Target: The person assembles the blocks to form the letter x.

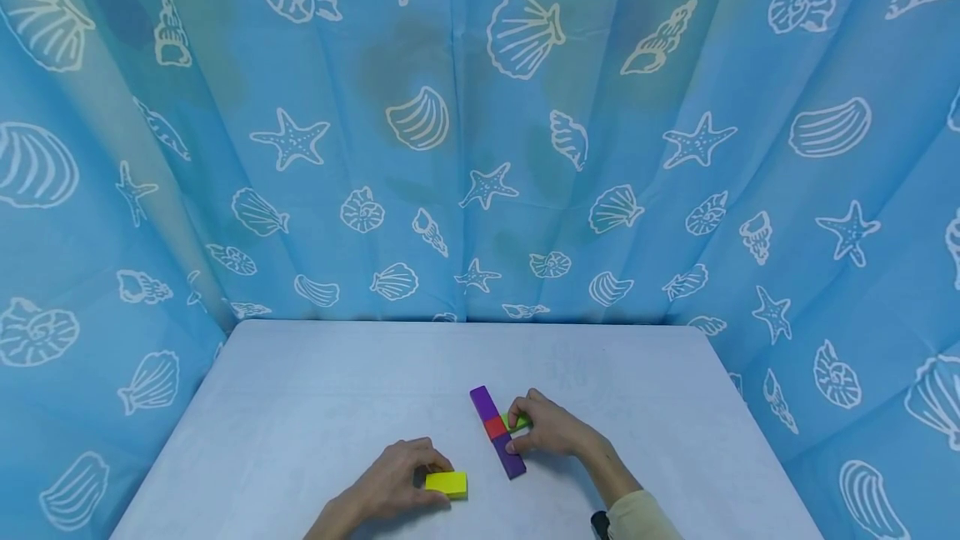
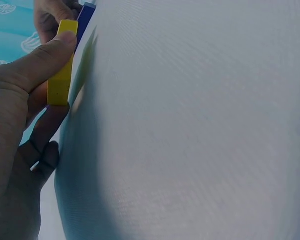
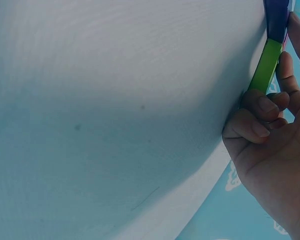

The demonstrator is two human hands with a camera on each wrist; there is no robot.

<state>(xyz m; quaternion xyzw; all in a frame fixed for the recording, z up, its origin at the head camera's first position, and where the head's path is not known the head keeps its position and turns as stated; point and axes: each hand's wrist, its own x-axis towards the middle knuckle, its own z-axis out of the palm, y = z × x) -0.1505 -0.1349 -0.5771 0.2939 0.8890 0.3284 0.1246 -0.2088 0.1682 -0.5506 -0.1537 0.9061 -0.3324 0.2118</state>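
Note:
My left hand (image 1: 397, 477) pinches a yellow block (image 1: 446, 485) between thumb and fingers, close over the white table. In the left wrist view, the thumb lies along the face of the yellow block (image 2: 60, 80). Right of it, a purple block (image 1: 481, 402), a red block (image 1: 495, 427) and a dark purple block (image 1: 511, 461) form a slanted row. A green block (image 1: 521, 422) juts out to the right from the red one. My right hand (image 1: 551, 427) grips around the green block, its thumb at the dark purple block and its index finger bent over the green one.
The white table (image 1: 337, 382) extends around the blocks to its straight back edge. Blue curtains (image 1: 465, 132) with white shell and starfish prints hang behind it and on both sides. A beige sleeve (image 1: 641, 517) and a black device (image 1: 599, 523) are at my right wrist.

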